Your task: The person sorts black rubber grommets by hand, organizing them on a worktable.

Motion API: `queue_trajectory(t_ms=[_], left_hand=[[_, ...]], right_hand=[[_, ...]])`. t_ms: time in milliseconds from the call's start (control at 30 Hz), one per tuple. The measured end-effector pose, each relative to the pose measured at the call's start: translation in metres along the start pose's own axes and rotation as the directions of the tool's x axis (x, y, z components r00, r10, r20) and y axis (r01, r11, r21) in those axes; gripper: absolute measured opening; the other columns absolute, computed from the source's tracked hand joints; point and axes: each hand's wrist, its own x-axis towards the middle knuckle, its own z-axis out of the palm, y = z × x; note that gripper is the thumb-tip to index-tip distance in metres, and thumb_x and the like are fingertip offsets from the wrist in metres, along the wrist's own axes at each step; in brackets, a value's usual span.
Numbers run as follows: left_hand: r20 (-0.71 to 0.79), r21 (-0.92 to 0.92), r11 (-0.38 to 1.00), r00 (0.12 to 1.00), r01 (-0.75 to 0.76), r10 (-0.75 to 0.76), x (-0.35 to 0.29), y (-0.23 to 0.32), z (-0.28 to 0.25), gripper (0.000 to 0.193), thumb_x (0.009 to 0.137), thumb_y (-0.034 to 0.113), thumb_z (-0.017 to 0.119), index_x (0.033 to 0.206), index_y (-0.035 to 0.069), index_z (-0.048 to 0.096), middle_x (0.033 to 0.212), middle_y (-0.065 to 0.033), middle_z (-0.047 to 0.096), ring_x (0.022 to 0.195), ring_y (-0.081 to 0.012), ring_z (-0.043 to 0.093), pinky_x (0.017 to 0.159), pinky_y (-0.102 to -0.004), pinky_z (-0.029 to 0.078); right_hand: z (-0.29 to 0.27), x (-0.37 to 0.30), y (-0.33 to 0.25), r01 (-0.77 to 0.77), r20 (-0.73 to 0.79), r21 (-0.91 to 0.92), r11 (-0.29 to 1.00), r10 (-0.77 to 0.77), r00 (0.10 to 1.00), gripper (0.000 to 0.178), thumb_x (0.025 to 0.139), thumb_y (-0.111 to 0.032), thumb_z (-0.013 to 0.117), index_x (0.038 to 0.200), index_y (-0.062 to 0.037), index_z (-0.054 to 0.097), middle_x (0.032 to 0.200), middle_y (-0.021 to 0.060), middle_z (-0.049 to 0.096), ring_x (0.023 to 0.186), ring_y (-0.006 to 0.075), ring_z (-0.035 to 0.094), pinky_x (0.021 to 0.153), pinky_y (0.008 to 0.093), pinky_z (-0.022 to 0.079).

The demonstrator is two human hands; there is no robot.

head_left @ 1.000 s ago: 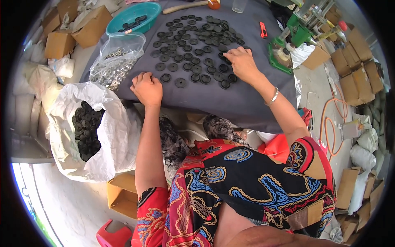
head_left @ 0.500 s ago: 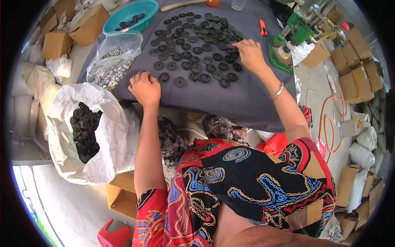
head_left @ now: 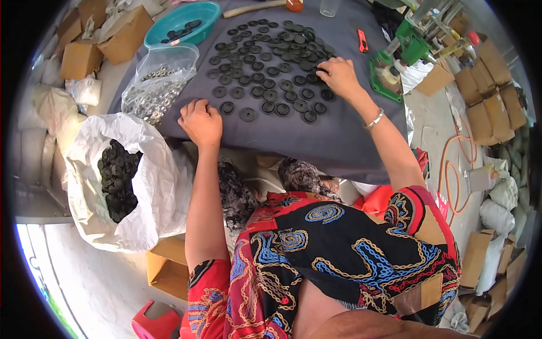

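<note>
- Since a second ago, my right hand (head_left: 340, 78) sits farther up and to the right, baring a round black disc (head_left: 327, 95) it was covering; my left hand (head_left: 201, 121) stays by the near edge of the worktop (head_left: 257, 135).
- My right fingers are bent low at the right side of the spread black discs (head_left: 258, 77); I cannot tell whether they pinch one or only touch.
- My left fingers are curled in together; I see nothing in them, though the palm is hidden.
- The discs fill the upper middle of the frame, mostly flat and separate, but overlapping in a heap toward its upper right.
- I judge each one light and fairly stiff, like rubber or plastic, not fragile, perhaps a little slick; the thin outer rim, pinched between thumb and forefinger, looks the best hold.
- In the heap, I would lift a top disc by its free edge, as neighbours could slide along.
- Left of centre, a clear bag (head_left: 179, 56) of metal rings lies near my left hand.
</note>
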Motion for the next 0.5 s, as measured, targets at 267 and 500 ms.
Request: queue_trajectory(t_ms=[267,500], left_hand=[[-0.018,0.013,0.999,0.999,-0.029,0.029,0.004,-0.003,0.003,0.016,0.074,0.011,0.061,0.086,0.008,0.070,0.100,-0.0043,0.068,0.102,-0.0260,0.057,0.088,-0.0425,0.040],[-0.036,0.021,0.998,0.998,-0.052,0.052,0.012,0.006,0.010,0.015,0.074,0.012,0.062,0.086,0.008,0.069,0.100,-0.0048,0.067,0.103,-0.0266,0.056,0.089,-0.0440,0.040]], right_hand=[[-0.023,-0.075,-0.002,0.074,-0.048,0.020,0.997,-0.073,0.996,0.023,0.078,-0.024,0.071,0.095,-0.0098,0.070,0.087,0.0059,0.063,0.093,0.0242,0.057,0.083,0.0396,0.038],[-0.024,-0.045,0.001,0.155,-0.240,0.095,0.983,-0.128,0.962,0.023,0.087,-0.016,0.059,0.105,-0.0044,0.065,0.111,0.0117,0.064,0.107,0.0300,0.056,0.093,0.0434,0.041]])
